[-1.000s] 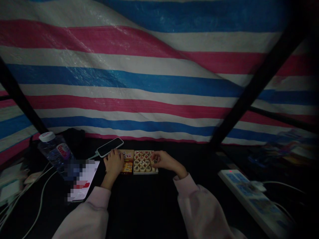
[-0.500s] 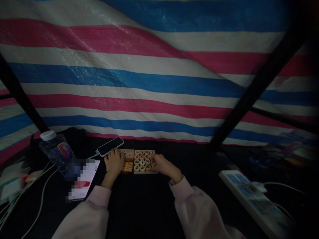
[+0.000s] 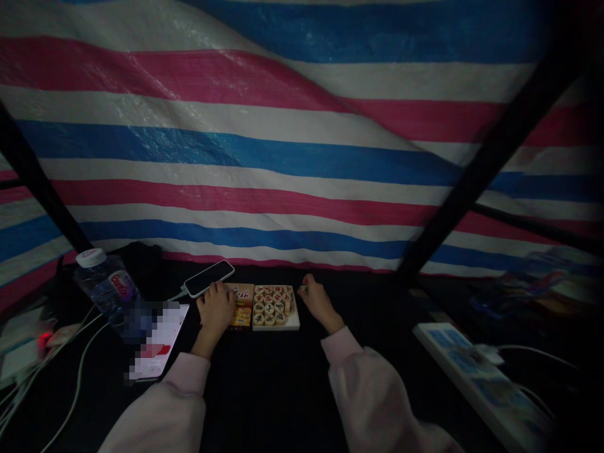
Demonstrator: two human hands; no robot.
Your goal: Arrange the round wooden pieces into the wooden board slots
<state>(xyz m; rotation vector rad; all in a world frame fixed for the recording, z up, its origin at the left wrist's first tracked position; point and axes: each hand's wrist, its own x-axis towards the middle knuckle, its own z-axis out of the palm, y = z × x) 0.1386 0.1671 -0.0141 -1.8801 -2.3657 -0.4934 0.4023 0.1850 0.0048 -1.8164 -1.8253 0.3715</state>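
A shallow box [image 3: 291, 323] of round wooden Chinese chess pieces [image 3: 269, 309] lies on the dark table, its pieces marked in red and black. Its lower right corner shows bare floor. Against the box's left side is its brown and yellow printed lid [image 3: 243, 316]. My left hand [image 3: 217, 308] rests over the lid's left end, fingers laid down on it. Just right of the box, my right hand [image 3: 319, 303] is raised with thumb and fingers pinched. Between the fingertips shows a small pale chess piece [image 3: 303, 289], partly hidden.
A white-edged phone [image 3: 210, 278] lies behind my left hand, with a lit phone [image 3: 163, 349] left of my forearm. Further left stand a plastic bottle [image 3: 111, 283] and white cables [image 3: 78, 377]. A power strip [image 3: 472, 377] lies right. Striped sheeting [image 3: 264, 195] hangs behind.
My right hand has moved from the box's right side up and to the right, apart from it. The right column and bare corner now show. My left hand has stayed put.
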